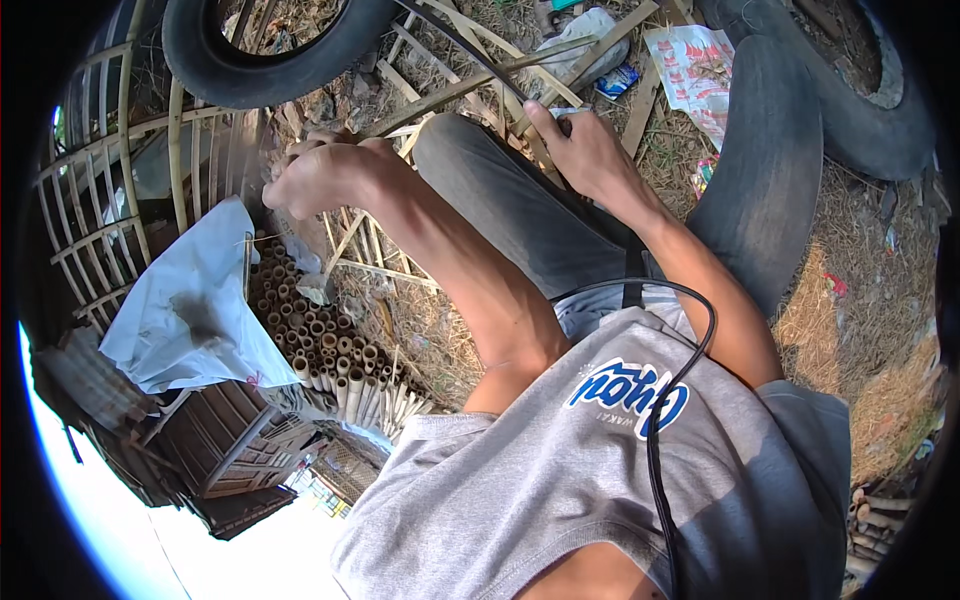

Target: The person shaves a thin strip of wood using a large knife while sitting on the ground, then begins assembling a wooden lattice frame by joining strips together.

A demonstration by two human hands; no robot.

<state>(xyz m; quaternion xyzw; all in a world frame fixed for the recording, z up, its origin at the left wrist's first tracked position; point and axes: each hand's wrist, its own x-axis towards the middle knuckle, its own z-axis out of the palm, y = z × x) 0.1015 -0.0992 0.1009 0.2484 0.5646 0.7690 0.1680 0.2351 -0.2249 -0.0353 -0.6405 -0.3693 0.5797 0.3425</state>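
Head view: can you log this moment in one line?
left hand: on bamboo lattice | right hand: gripping bamboo strip | bamboo tubes: bundled nearby
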